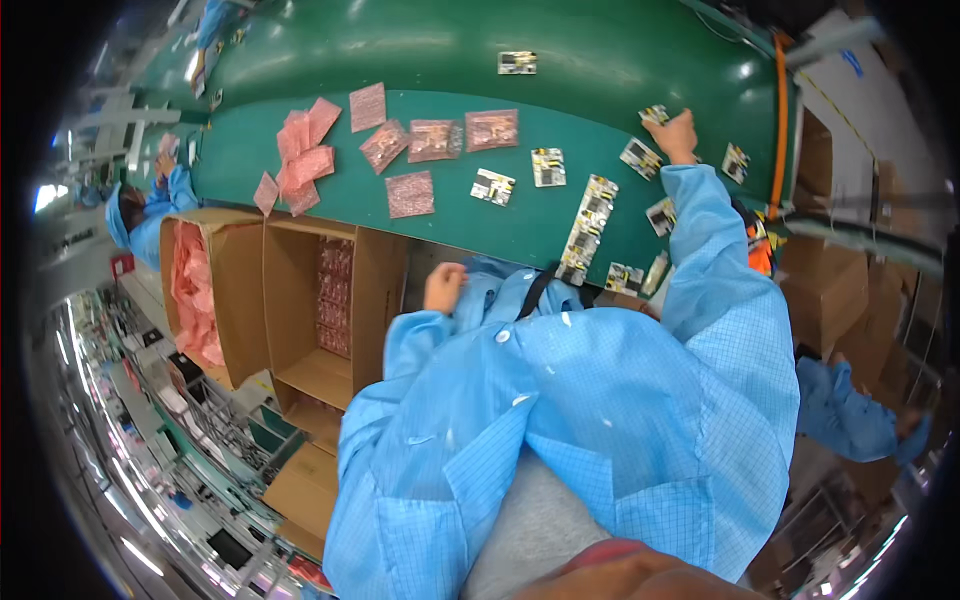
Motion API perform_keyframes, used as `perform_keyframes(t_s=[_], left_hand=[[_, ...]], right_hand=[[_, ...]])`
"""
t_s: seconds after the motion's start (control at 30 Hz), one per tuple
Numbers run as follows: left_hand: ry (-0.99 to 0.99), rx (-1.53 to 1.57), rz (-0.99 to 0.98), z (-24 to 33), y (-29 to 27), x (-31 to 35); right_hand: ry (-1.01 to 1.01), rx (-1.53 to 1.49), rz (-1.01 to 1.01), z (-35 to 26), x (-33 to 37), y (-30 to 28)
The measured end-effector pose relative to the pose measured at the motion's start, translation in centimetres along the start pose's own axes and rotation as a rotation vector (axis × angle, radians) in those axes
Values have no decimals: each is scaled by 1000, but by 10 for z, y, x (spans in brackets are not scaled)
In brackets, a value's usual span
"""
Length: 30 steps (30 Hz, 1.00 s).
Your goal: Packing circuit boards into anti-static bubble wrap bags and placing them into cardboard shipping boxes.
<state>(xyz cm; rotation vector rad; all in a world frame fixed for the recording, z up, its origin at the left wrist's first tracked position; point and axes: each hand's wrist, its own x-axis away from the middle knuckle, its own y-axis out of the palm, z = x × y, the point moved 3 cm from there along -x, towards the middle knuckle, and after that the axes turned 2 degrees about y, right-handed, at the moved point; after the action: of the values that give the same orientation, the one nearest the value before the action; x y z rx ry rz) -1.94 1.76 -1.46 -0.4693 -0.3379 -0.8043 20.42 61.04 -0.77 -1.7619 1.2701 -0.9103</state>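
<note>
My right hand (676, 137) stretches out over the far right of the green bench, its fingers closed on a small circuit board (652, 115). Nearest to it lies another circuit board (640, 158), with one more board (736, 162) further right. My left hand (443, 288) hangs in front of the bench's near edge with curled fingers, and nothing shows in it. A long panel of joined circuit boards (588, 230) lies at the near edge. Left of that are two loose boards (548, 167), (493, 187) and pink bubble bags with boards inside (434, 140).
Pink bubble bags (305, 150) are piled at the bench's left. An open carton (375, 310) with bagged boards and a carton lined with pink film (195, 290) stand below. A lone board (517, 63) lies on the green belt. Co-workers in blue (170, 205) (850, 410) are at both sides.
</note>
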Motion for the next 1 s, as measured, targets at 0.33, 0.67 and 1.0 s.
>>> perform_keyframes(t_s=[0.33, 0.67, 1.0], left_hand=[[-70, 79, 148, 18, -118, -108], [403, -228, -252, 185, 30, -248], [515, -370, -254, 226, 99, -339]], right_hand=[[-70, 346, -20, -65, -15, 24], [-613, 202, -198, -107, 62, 87], [348, -76, 362, 126, -49, -22]])
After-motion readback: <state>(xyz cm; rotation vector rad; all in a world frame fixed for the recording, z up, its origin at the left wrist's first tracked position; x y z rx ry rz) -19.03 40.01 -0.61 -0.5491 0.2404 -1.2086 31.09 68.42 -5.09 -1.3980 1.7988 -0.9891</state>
